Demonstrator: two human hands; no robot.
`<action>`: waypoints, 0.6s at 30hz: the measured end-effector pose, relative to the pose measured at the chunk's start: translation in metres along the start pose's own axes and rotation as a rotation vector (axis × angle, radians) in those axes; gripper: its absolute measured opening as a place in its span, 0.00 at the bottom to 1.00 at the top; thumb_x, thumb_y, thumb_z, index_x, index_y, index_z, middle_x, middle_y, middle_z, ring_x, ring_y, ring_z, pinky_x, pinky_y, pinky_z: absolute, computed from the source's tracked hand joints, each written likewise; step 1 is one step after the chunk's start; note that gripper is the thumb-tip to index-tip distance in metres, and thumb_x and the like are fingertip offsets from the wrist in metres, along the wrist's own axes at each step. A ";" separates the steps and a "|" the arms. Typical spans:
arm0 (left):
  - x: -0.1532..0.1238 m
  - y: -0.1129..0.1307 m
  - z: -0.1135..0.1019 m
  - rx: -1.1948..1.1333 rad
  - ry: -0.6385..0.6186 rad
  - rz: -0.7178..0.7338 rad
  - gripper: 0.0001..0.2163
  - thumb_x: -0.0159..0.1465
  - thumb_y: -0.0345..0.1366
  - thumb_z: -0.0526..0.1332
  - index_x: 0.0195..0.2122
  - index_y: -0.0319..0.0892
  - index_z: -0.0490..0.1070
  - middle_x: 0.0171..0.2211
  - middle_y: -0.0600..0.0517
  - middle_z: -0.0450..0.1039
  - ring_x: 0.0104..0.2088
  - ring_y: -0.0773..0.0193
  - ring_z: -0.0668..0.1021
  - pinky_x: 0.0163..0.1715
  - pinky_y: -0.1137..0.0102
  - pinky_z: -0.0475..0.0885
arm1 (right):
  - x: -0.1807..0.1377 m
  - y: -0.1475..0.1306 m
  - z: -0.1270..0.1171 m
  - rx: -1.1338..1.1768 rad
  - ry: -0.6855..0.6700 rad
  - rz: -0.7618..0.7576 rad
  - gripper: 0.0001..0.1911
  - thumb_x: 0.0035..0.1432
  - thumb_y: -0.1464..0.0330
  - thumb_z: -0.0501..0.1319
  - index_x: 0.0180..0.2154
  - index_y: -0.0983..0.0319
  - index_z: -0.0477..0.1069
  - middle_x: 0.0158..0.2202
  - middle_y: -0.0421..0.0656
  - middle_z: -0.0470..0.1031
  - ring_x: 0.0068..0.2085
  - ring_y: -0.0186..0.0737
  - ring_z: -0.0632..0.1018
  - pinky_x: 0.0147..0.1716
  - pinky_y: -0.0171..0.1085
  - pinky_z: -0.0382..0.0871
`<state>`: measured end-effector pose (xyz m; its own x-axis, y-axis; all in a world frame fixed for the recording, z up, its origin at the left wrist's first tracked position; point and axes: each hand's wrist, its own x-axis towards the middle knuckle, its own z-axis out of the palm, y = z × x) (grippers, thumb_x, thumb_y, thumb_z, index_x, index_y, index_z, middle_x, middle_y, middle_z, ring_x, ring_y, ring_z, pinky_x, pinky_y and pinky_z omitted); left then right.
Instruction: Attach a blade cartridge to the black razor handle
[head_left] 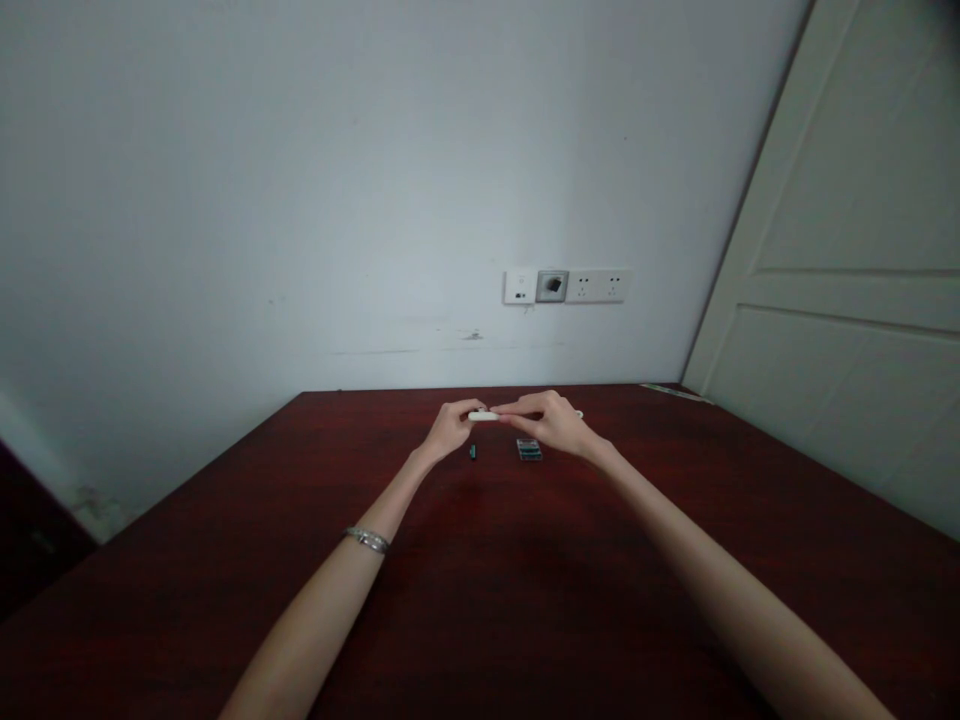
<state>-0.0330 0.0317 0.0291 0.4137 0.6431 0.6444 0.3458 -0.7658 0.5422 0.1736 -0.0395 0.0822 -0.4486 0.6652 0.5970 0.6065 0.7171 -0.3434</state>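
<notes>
Left hand [448, 430] and right hand [553, 420] are pinching one slim white object [484, 416], above one red-brown table [480, 610]; one small dark piece [473, 452], one clear case [529, 450], are lying there

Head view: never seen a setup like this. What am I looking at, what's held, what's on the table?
No machine here: these are a person's bare left hand and right hand. The one picture comes from a camera worn on that person's head, looking forward and down. Both hands hold a slim white object; I can't tell what it is. On the dark red table lie a small dark piece and a small case, apparently see-through.
</notes>
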 end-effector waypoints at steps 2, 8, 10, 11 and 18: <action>0.002 0.003 -0.003 -0.010 0.037 0.008 0.12 0.54 0.23 0.54 0.33 0.38 0.74 0.34 0.50 0.76 0.36 0.64 0.76 0.39 0.72 0.68 | -0.002 0.005 -0.003 0.023 0.003 0.016 0.14 0.58 0.60 0.58 0.44 0.52 0.75 0.37 0.39 0.79 0.35 0.39 0.78 0.31 0.34 0.68; 0.008 0.014 -0.010 -0.038 0.079 0.036 0.09 0.54 0.24 0.56 0.33 0.38 0.74 0.34 0.49 0.77 0.36 0.63 0.77 0.40 0.71 0.69 | -0.009 0.021 -0.022 0.137 0.068 0.096 0.14 0.55 0.60 0.60 0.42 0.55 0.77 0.40 0.42 0.78 0.41 0.44 0.78 0.40 0.39 0.70; 0.008 0.017 -0.011 -0.021 0.085 0.041 0.09 0.54 0.24 0.56 0.33 0.38 0.74 0.34 0.49 0.77 0.36 0.63 0.77 0.40 0.70 0.69 | -0.007 0.014 -0.021 0.176 0.097 0.081 0.14 0.55 0.60 0.60 0.41 0.56 0.77 0.41 0.42 0.78 0.41 0.44 0.78 0.41 0.40 0.70; 0.008 0.018 -0.011 -0.010 0.085 0.039 0.09 0.54 0.24 0.57 0.33 0.38 0.74 0.34 0.49 0.77 0.35 0.63 0.77 0.40 0.70 0.69 | -0.005 0.008 -0.019 0.183 0.094 0.062 0.14 0.55 0.60 0.60 0.42 0.56 0.76 0.41 0.42 0.78 0.40 0.43 0.78 0.40 0.39 0.70; 0.009 0.018 -0.014 0.003 0.054 0.080 0.12 0.53 0.22 0.55 0.33 0.39 0.75 0.34 0.49 0.77 0.35 0.64 0.77 0.40 0.71 0.69 | 0.000 -0.009 -0.010 0.096 -0.022 -0.006 0.14 0.57 0.61 0.58 0.43 0.53 0.76 0.37 0.40 0.79 0.33 0.37 0.78 0.31 0.33 0.67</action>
<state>-0.0350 0.0238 0.0526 0.3943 0.5790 0.7137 0.3162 -0.8146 0.4862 0.1747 -0.0478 0.0925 -0.4669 0.6645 0.5835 0.5388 0.7369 -0.4082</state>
